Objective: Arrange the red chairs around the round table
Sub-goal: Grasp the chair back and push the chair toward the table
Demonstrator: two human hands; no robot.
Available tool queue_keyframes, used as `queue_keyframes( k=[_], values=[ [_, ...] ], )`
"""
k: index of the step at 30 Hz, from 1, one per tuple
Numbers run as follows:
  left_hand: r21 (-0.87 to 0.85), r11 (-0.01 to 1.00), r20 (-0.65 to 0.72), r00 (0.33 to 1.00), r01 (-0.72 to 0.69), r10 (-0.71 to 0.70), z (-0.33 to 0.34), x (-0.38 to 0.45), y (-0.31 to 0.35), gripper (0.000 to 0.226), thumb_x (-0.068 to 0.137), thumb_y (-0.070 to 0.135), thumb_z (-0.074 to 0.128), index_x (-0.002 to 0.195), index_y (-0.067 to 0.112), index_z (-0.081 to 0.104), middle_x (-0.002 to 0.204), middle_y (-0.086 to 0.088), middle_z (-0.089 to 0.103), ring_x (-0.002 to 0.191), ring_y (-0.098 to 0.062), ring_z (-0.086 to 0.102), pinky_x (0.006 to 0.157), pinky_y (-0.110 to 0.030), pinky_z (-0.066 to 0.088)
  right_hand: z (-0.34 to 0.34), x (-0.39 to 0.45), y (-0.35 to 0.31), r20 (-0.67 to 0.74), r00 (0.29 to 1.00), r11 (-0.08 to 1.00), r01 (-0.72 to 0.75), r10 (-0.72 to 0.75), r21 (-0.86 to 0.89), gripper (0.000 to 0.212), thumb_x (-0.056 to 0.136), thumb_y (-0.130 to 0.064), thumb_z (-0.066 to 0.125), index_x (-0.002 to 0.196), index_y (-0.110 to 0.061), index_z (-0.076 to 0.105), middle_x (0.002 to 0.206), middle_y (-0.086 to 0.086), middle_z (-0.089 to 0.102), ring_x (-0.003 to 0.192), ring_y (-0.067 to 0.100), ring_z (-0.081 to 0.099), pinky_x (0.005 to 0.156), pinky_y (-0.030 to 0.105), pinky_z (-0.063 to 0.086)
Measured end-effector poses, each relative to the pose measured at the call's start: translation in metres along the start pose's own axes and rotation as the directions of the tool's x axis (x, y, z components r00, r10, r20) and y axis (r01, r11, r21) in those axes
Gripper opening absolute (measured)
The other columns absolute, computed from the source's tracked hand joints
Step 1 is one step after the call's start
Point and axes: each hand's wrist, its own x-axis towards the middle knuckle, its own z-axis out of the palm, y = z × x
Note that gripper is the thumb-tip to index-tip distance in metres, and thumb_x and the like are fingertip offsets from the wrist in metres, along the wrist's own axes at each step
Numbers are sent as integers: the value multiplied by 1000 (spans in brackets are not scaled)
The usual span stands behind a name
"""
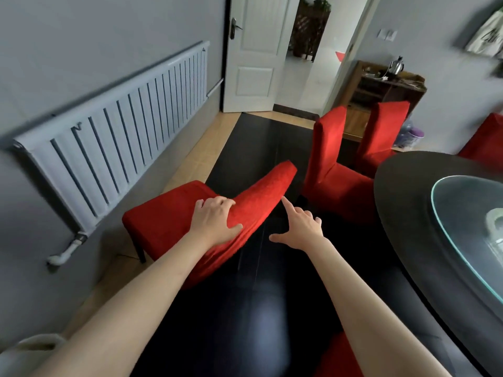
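Note:
A red fabric-covered chair (168, 213) stands in front of me with its seat toward the radiator and its backrest toward me. My left hand (215, 221) grips the top of its backrest, fingers over the far side and thumb on the near side. My right hand (299, 227) hovers just right of the backrest with fingers spread; whether the index fingertip touches the fabric I cannot tell. The dark round table (408, 213) with a glass turntable (457, 229) fills the right side. Two more red chairs (332, 164) (386, 131) stand beyond it, and a third (487, 140) shows at the far right edge.
A white radiator (114, 131) runs along the grey wall on the left. An open white door (253, 53) and doorway lie ahead. A wooden cabinet (381, 91) with a kettle stands behind the chairs. Part of another red seat (337, 357) shows at the bottom.

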Motion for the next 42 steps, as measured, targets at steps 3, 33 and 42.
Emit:
queue_keyframes(
  k=[3,33,42],
  values=[
    [-41,999,13,1000,-4,5,1,29,-1,70,82,60,56,139,22,43,141,-2,49,127,-23,47,105,-43,31,-10,36,-1,17,999,999,28,-27,-39,117,70,-56,77,154,-33,-1,142,3,43,133,30,36,111,59,22],
    [144,876,-43,888,460,-459,58,62,8,95,62,91,24,130,31,52,107,10,69,97,-14,65,76,-31,46,-5,236,22,310,749,710,658,-585,-249,101,54,-75,73,142,-41,38,129,-6,55,129,24,41,114,60,8],
    [131,874,-89,884,467,-459,58,53,14,84,64,92,24,107,33,67,86,9,71,80,-14,68,57,-25,37,-3,223,20,258,797,768,599,-546,-226,88,53,-70,77,130,-37,51,120,-7,58,125,22,42,115,57,10]
  ],
)
